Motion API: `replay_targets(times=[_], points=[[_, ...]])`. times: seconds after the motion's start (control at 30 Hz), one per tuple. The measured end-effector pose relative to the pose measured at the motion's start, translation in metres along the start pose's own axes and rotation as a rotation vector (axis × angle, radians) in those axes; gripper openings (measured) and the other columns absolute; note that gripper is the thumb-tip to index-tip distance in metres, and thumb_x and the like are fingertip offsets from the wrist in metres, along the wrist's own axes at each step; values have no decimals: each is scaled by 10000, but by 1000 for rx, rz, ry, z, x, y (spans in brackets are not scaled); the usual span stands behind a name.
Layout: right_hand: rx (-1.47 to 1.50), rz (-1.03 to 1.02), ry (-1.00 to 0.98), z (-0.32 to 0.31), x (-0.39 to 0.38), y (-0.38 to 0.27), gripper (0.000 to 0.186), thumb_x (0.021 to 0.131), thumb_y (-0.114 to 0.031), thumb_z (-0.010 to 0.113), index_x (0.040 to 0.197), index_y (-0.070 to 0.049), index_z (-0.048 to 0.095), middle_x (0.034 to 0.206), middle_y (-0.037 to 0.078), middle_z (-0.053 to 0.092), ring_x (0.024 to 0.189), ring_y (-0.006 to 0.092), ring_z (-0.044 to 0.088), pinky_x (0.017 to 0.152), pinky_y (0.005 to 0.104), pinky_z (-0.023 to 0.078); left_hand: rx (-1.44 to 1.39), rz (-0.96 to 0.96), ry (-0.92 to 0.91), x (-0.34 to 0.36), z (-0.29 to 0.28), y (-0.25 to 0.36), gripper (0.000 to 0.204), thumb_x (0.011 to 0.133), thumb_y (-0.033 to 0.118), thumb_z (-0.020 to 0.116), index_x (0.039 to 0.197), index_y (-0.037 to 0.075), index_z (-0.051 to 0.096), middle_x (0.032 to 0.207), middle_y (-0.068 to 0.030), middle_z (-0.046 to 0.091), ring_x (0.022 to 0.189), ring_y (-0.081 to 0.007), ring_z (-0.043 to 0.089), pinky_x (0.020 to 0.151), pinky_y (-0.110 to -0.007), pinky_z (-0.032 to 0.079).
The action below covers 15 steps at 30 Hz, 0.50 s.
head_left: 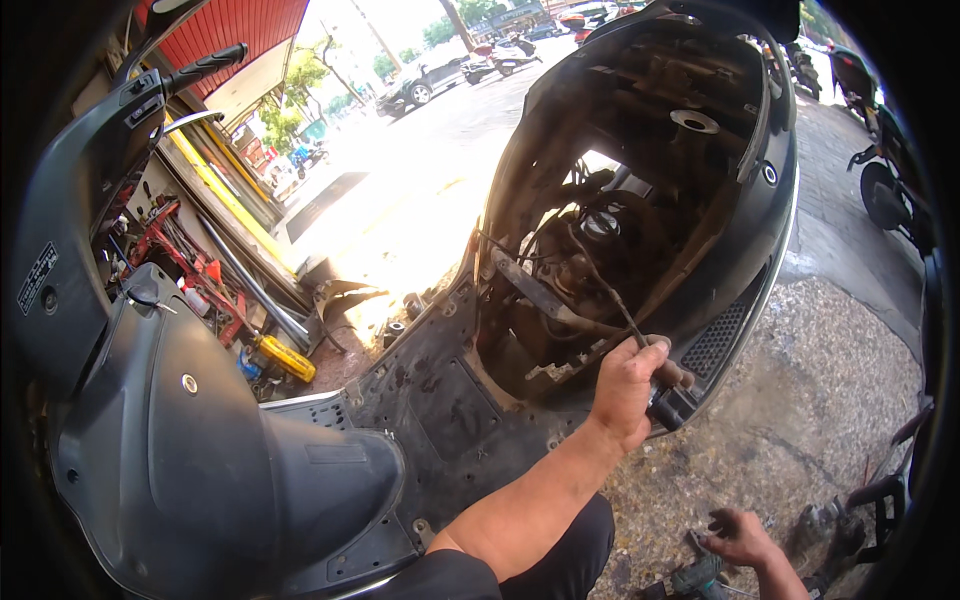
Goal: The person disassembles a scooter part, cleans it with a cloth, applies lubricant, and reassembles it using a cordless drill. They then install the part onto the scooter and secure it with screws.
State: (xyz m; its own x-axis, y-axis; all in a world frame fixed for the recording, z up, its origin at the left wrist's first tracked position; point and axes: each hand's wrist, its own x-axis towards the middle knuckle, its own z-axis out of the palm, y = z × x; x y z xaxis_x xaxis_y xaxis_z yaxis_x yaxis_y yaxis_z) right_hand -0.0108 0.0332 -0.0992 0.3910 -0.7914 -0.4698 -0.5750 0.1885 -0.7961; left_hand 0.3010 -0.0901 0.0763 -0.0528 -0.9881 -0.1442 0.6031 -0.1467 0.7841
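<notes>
A dark scooter body [740, 230] lies open in front of me, with its engine and cables showing inside. At the lower rim of that opening, my left hand [622, 392] is closed round a thin dark cable [622, 305] that runs up into the bay. A black cylindrical part [673, 406] sticks out past its fingers; the grip hides how the two join. Down by the ground on the right, my right hand [742, 538] is held with its fingers apart and partly curled. Just beneath it is a teal power tool [698, 577], and I cannot tell whether they touch.
The scooter's footboard [450, 410] and front fairing [190, 400] fill the left and middle. Beyond stand a red tool rack [180, 250] and a yellow-handled tool [285, 357]. Dark metal parts [835, 535] lie at lower right on the rough pavement [810, 400]. Another scooter [885, 190] stands at right.
</notes>
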Motion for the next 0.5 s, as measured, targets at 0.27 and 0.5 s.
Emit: replay_targets(times=[0.27,0.5], points=[[-298,-497,431,-2,66,-244,947,682,-98,804,1480,81,327,1116,273,638,1025,475,637,879,506,541,81,-10,-15,4,-12,-5,151,978,75,551,1114,21,583,792,-90,665,731,-183,645,749,-303,524],[-370,-489,680,31,97,-255,434,687,-165,804,978,-9,522,885,221,663,796,459,659,692,517,540,66,195,112,8,-22,3,181,988,81,543,1156,15,556,795,-77,638,710,-170,613,717,-301,506]])
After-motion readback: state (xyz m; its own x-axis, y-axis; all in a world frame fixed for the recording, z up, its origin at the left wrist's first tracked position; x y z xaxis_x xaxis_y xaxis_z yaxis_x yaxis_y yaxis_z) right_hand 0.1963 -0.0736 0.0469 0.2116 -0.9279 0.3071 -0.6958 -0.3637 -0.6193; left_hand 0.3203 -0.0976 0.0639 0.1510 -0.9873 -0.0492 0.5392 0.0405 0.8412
